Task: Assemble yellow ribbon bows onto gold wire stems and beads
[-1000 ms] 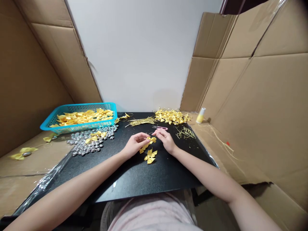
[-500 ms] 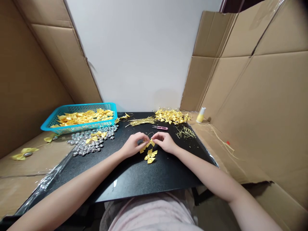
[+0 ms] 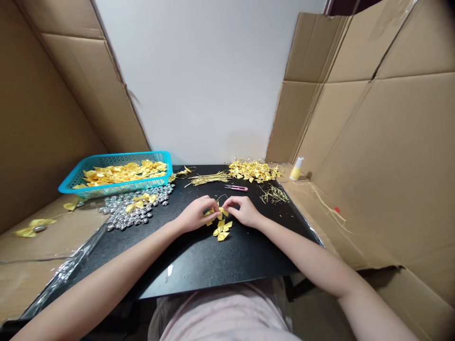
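Note:
Over the middle of the black table (image 3: 199,260), my left hand (image 3: 197,213) and my right hand (image 3: 245,210) meet with fingertips pinched on a yellow ribbon bow (image 3: 222,213). A thin cord loop (image 3: 222,197) rises above the bow. My fingers partly hide the bow, so its knot cannot be made out. Just below my hands, more yellow bows (image 3: 222,230) lie on the table. Beyond my right hand rest pink-handled thread snips (image 3: 236,188).
A turquoise basket (image 3: 64,184) of yellow bows stands left, with silver beads (image 3: 124,218) before it. Gold cords (image 3: 209,178), a heap of finished-looking bows (image 3: 254,170) and cord scraps (image 3: 273,194) lie behind. A thread spool (image 3: 297,169) stands right. Cardboard walls (image 3: 391,142) flank the table.
The fingers of my left hand have shifted slightly at the bow, and more of its yellow loops show between my hands. My right hand has hardly moved.

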`<state>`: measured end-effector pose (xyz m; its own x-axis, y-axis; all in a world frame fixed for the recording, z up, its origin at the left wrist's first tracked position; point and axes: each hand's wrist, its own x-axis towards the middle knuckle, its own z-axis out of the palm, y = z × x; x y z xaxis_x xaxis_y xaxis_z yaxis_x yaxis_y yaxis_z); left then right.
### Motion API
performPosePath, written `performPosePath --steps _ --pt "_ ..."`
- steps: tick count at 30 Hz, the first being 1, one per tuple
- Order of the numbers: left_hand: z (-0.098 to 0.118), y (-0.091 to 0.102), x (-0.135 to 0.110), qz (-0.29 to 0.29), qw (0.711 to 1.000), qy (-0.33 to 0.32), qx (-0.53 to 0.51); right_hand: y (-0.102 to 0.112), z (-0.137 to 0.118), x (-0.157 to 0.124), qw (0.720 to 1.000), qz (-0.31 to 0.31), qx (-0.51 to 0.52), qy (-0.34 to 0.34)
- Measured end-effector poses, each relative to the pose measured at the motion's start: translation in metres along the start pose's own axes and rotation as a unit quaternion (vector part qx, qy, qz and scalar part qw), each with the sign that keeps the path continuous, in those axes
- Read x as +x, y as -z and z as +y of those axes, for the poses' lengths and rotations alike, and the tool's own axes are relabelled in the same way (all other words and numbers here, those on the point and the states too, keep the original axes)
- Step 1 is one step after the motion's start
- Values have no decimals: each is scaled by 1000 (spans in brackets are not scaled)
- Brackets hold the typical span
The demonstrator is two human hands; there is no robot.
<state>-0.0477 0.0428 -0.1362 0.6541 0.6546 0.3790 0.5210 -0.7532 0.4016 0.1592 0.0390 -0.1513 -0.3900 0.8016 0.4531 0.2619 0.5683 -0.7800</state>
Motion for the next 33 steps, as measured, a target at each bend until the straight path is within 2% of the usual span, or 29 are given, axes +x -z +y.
performPosePath --steps 6,12,19,24,29,33 --pt "3 0 1 -41 998 -31 27 0 1 0 998 -24 -38 32" --pt "2 1 1 -80 997 -20 -9 10 -5 -1 967 -128 -196 105" --pt "2 1 0 -68 996 7 -49 12 -15 -1 948 -170 -253 92" --pt "3 -1 1 -56 995 32 -76 8 -20 -1 923 -185 -326 80" --pt "6 0 1 -65 988 62 -124 7 -23 -1 942 -200 -266 46" --pt "14 2 1 -85 979 51 -179 6 -22 -1 956 -210 -203 37"
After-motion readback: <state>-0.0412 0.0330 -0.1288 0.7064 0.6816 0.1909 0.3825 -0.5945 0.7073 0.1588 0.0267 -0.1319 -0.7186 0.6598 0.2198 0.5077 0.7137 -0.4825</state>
